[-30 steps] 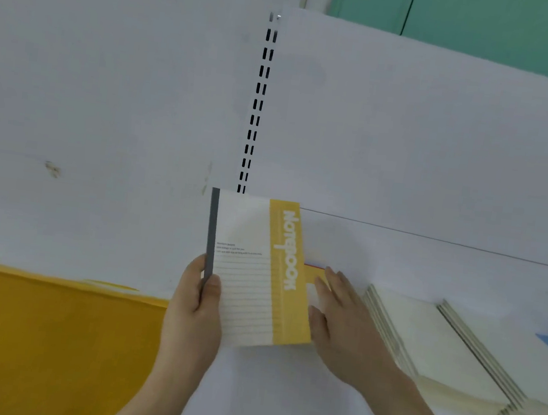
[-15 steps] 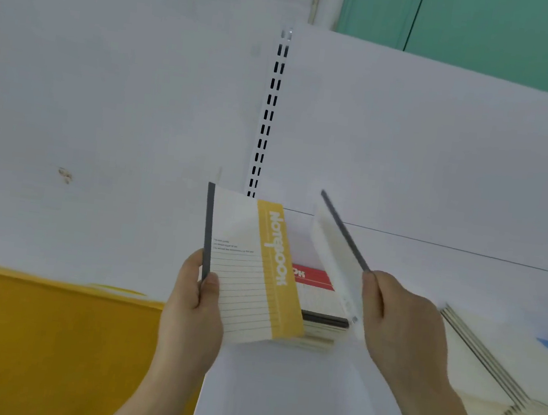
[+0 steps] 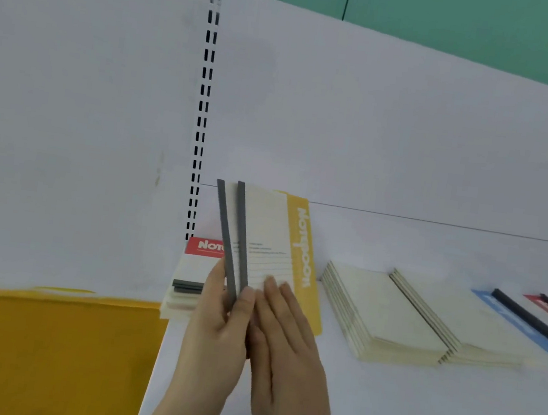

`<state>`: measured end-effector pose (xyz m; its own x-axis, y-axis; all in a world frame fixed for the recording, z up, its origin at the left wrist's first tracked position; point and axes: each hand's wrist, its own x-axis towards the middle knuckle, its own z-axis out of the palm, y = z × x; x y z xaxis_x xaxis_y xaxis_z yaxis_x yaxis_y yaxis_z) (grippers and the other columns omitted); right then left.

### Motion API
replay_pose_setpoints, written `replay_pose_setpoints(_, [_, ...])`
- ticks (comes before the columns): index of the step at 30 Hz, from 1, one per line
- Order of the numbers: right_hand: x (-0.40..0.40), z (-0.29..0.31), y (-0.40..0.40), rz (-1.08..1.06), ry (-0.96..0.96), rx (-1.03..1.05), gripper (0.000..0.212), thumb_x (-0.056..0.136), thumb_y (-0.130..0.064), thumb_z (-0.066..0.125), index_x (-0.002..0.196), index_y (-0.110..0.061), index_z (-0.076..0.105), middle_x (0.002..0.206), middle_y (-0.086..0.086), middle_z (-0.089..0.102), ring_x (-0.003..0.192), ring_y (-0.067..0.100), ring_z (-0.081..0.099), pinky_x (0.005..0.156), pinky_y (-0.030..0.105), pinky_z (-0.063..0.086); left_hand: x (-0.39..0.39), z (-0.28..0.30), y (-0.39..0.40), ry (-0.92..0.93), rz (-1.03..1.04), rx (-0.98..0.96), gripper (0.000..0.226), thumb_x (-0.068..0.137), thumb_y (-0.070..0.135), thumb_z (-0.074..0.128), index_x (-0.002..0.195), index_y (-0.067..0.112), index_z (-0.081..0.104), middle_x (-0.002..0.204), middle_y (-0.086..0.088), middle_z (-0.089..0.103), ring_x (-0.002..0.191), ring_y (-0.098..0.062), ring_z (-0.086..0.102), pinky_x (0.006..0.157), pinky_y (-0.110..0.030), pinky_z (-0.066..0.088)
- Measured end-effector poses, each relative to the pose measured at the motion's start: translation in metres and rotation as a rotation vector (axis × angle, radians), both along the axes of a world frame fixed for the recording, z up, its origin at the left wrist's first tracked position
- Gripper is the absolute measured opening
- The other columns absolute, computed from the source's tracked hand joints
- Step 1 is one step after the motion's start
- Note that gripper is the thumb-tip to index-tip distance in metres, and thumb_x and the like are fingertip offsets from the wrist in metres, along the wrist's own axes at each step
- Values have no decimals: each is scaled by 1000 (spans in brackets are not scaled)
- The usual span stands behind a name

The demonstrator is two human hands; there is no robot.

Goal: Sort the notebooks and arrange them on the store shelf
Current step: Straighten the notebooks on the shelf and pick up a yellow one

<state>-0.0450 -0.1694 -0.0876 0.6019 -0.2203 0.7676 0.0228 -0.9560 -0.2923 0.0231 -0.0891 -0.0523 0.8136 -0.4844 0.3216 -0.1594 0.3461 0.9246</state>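
Fingers [image 3: 247, 302] of the left hand [image 3: 215, 334] were curled around the lower spines of two notebooks held upright together: a yellow notebook [image 3: 282, 242] in front and a second notebook [image 3: 224, 232] behind it, of which only the grey spine showed. Right hand [image 3: 286, 350] lay flat with straight fingers pressed against the yellow cover, holding nothing on its own. Both books hovered above the white shelf [image 3: 379, 410], just in front of a stack topped by a red notebook [image 3: 204, 245]. To the right lay cream stacks [image 3: 384, 310], then a blue notebook [image 3: 510, 319] near the edge. A yellow panel [image 3: 41, 351] filled the lower left.
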Motion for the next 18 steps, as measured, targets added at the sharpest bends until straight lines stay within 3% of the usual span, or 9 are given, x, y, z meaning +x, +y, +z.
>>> replay_pose_setpoints(2, [-11, -1, -10, 15, 10, -18, 45, 102, -27, 33, 145, -14, 40, 155, -5, 31, 145, 17, 24, 108, 43, 39, -4, -5, -6, -2, 24, 14, 47, 105, 9, 43, 127, 49, 51, 120, 18, 68, 114, -5, 64, 97, -45, 54])
replay_pose_setpoints(4, [-24, -2, -26, -112, -43, 38, 48, 101, -28, 34, 147, -14, 36, 156, -6, 29, 145, 14, 23, 111, 42, 36, -13, -8, -12, -30, 21, 21, 52, 105, 10, 42, 131, 54, 48, 127, 20, 64, 119, -7, 60, 98, -46, 54])
replay_pose_setpoints(7, [-51, 2, -51, -318, -65, 281, 52, 99, -45, 28, 149, -38, 14, 158, -19, 10, 141, -9, 9, 114, 26, 27, -32, -7, -22, -82, -39, 31, 57, 105, 11, 40, 135, 59, 42, 133, 24, 59, 125, -4, 55, 103, -43, 50])
replay_pose_setpoints(10, [-81, -1, -68, -298, -58, 393, 53, 97, -44, 34, 146, -43, 12, 156, -21, 17, 137, -12, 19, 101, -2, 17, -59, -6, -38, -55, -30, 9, 51, 105, 9, 39, 135, 50, 47, 128, 34, 59, 123, 10, 52, 103, -25, 42])
replay_pose_setpoints(12, [-103, -3, -78, -306, -62, 400, 54, 98, -43, 36, 148, -38, 17, 153, -26, 17, 136, -14, 19, 98, -6, 14, -83, -3, -53, -47, -7, 28, 43, 105, 14, 40, 126, 51, 50, 113, 47, 57, 110, 24, 50, 91, -6, 40])
replay_pose_setpoints(14, [-129, -4, -93, -324, -75, 415, 55, 96, -46, 35, 147, -39, 17, 150, -32, 13, 134, -20, 14, 100, -5, 13, -111, -1, -70, -84, -41, 52, 38, 105, 16, 40, 121, 49, 50, 105, 51, 57, 103, 27, 52, 78, 4, 39])
replay_pose_setpoints(18, [-197, 3, -134, -358, -58, 438, 51, 92, -44, 36, 137, -50, 13, 147, -31, 13, 120, -35, 7, 94, -10, 10, -165, 1, -115, -162, -94, 62, 42, 104, 16, 41, 135, 44, 48, 114, 43, 59, 107, 21, 54, 78, 4, 39])
